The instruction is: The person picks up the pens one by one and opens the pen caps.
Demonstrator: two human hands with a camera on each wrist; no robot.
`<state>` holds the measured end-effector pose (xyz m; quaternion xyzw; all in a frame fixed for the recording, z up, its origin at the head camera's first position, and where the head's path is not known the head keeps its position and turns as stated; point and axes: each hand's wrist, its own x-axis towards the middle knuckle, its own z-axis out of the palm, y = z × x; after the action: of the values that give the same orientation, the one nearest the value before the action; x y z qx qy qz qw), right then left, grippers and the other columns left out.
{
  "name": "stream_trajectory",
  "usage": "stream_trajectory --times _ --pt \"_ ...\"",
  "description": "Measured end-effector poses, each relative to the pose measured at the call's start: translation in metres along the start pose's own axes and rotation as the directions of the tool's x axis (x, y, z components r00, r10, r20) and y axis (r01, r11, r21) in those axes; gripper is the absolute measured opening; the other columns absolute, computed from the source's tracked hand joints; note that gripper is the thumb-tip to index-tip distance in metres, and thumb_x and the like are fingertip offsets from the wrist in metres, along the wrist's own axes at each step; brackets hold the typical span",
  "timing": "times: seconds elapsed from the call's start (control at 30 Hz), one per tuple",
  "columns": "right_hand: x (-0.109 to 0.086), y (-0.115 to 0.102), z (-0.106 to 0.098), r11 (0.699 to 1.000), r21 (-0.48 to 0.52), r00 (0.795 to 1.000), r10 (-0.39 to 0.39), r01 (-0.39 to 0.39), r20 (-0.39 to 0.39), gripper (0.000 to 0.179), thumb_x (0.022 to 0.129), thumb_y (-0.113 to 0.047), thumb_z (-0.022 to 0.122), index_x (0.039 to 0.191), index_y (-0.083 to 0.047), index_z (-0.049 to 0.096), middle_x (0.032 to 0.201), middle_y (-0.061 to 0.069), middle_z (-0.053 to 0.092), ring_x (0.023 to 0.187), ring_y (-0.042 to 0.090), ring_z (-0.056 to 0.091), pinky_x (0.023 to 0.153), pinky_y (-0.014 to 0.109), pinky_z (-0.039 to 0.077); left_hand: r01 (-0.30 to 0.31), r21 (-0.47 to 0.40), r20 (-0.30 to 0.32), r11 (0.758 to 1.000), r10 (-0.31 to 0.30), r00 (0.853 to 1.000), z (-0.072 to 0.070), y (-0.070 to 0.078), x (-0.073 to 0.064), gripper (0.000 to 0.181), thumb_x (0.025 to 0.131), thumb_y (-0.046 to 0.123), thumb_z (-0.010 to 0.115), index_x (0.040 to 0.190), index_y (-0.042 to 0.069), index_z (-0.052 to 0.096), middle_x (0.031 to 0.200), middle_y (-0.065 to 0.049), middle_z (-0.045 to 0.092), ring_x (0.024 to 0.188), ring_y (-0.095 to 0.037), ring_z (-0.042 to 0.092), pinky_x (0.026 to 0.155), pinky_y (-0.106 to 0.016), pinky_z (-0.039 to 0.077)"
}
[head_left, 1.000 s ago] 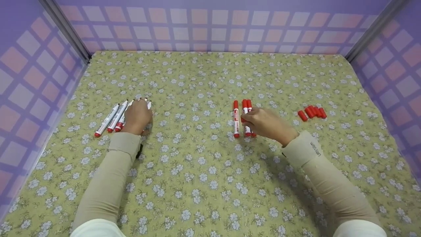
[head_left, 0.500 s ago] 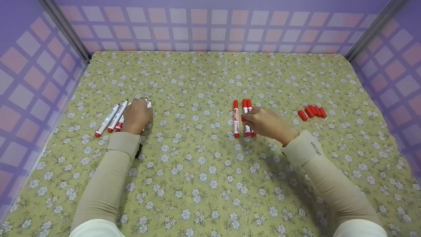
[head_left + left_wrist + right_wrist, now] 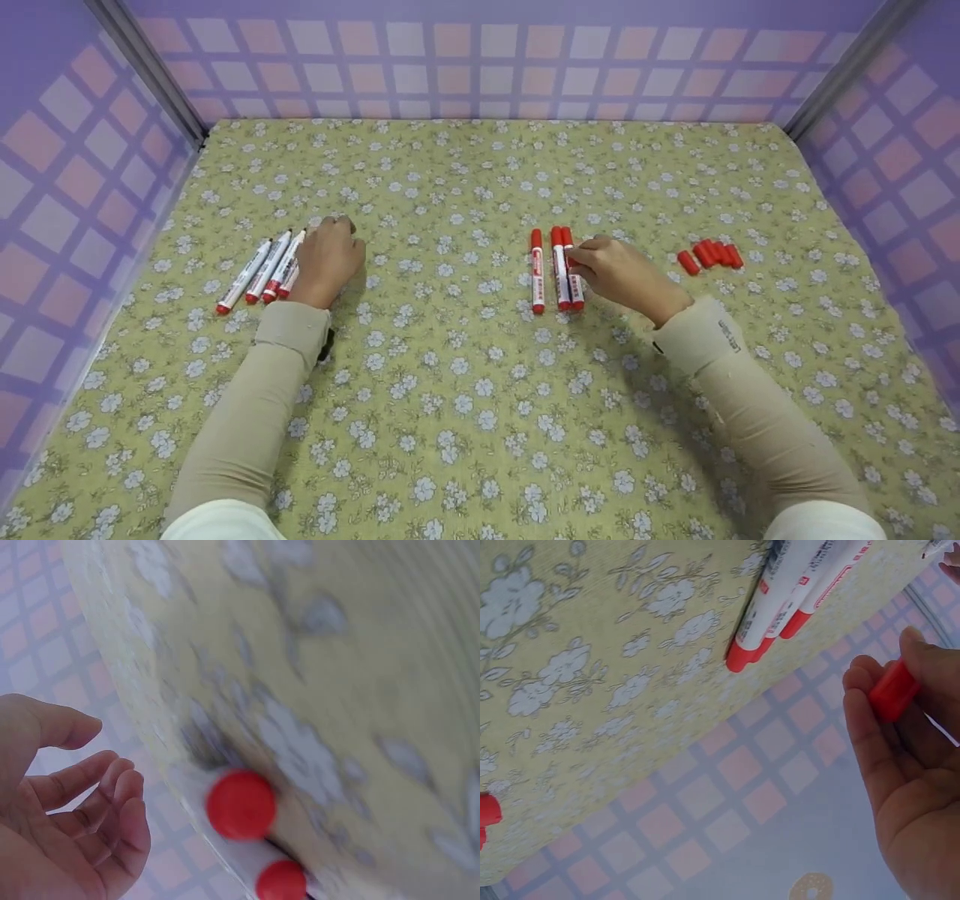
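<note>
Several uncapped white markers with dark tips and red ends lie side by side on the left. My left hand hovers at their right side, partly covering the rightmost in the head view. In the left wrist view its loosely bent fingers hold nothing, beside two red marker ends. My right hand pinches a red marker cap between thumb and fingers. It is just right of three capped red-and-white markers, two touching and one slightly apart.
Several loose red caps lie in a cluster on the right. A yellow flowered cloth covers the table. Purple checked panels wall the back and both sides.
My left hand has shifted right, uncovering more of the uncapped markers. My right hand has moved slightly right with the red cap, showing more of the rightmost capped marker.
</note>
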<state>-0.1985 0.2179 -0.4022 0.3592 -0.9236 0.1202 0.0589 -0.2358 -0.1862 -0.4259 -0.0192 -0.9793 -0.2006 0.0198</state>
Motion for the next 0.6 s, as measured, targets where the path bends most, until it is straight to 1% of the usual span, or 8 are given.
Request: stream_trajectory --times 0.07,0.13,0.2,0.33,0.47,0.53,0.6 --pt "-0.002 0.003 0.0 1.0 -0.005 1.0 0.026 -0.025 0.012 0.02 0.09 -0.004 0.064 0.108 0.003 0.07 0.098 0.02 0.069 0.086 0.03 0.068 0.071 0.039 0.057 -0.006 -0.015 0.005 1.0 0.006 1.0 0.002 0.005 0.0 0.033 0.096 0.015 0.046 0.119 -0.006 0.058 0.115 -0.027 0.057 0.093 -0.042 0.06 0.075 -0.053 0.049" --pt "-0.005 0.007 0.0 0.999 -0.019 0.999 0.043 -0.042 0.013 0.021 0.09 -0.004 0.064 0.109 0.003 0.07 0.101 0.02 0.068 0.089 0.031 0.066 0.072 0.039 0.057 -0.014 -0.041 0.012 0.999 0.014 1.0 0.003 0.011 0.0 0.033 0.096 0.015 0.047 0.12 -0.005 0.058 0.113 -0.025 0.059 0.094 -0.04 0.06 0.076 -0.051 0.049" --pt "-0.008 0.01 -0.001 0.997 -0.033 0.998 0.062 -0.062 -0.001 0.02 0.09 -0.004 0.065 0.108 0.003 0.07 0.102 0.021 0.065 0.091 0.032 0.065 0.073 0.039 0.057 -0.021 -0.087 0.024 0.996 0.023 0.999 0.005 0.018 -0.001 0.033 0.096 0.015 0.048 0.12 -0.004 0.058 0.109 -0.023 0.06 0.09 -0.037 0.06 0.073 -0.048 0.049" --pt "-0.014 0.016 -0.001 0.991 -0.043 0.992 0.125 -0.126 -0.036 0.019 0.091 -0.004 0.063 0.108 0.004 0.07 0.098 0.022 0.059 0.085 0.031 0.06 0.067 0.038 0.054 -0.032 -0.181 0.068 0.983 0.045 0.997 0.008 0.032 -0.005 0.033 0.098 0.017 0.046 0.123 -0.001 0.058 0.103 -0.017 0.06 0.08 -0.028 0.059 0.065 -0.041 0.047" --pt "-0.019 0.023 -0.001 0.975 -0.033 0.976 0.217 -0.218 -0.025 0.022 0.093 -0.006 0.061 0.112 0.003 0.069 0.096 0.02 0.055 0.079 0.028 0.055 0.062 0.037 0.05 -0.036 -0.263 0.115 0.964 0.068 0.991 0.012 0.047 -0.008 0.035 0.099 0.019 0.046 0.127 0.001 0.056 0.103 -0.014 0.059 0.07 -0.022 0.054 0.06 -0.036 0.043" --pt "-0.021 0.028 0.0 0.96 -0.023 0.96 0.279 -0.278 0.001 0.024 0.093 -0.008 0.062 0.114 0.002 0.068 0.097 0.02 0.055 0.079 0.028 0.056 0.063 0.038 0.051 -0.044 -0.299 0.135 0.953 0.088 0.987 0.014 0.054 -0.009 0.036 0.099 0.02 0.046 0.128 0.001 0.055 0.104 -0.014 0.059 0.065 -0.019 0.05 0.059 -0.034 0.041" --pt "-0.022 0.032 0.0 0.941 -0.013 0.941 0.338 -0.338 0.027 0.026 0.093 -0.01 0.063 0.116 0.002 0.067 0.098 0.019 0.056 0.08 0.028 0.058 0.066 0.039 0.053 -0.055 -0.333 0.15 0.941 0.11 0.983 0.016 0.061 -0.009 0.036 0.099 0.02 0.046 0.128 0.001 0.055 0.105 -0.014 0.059 0.062 -0.017 0.047 0.058 -0.033 0.04"
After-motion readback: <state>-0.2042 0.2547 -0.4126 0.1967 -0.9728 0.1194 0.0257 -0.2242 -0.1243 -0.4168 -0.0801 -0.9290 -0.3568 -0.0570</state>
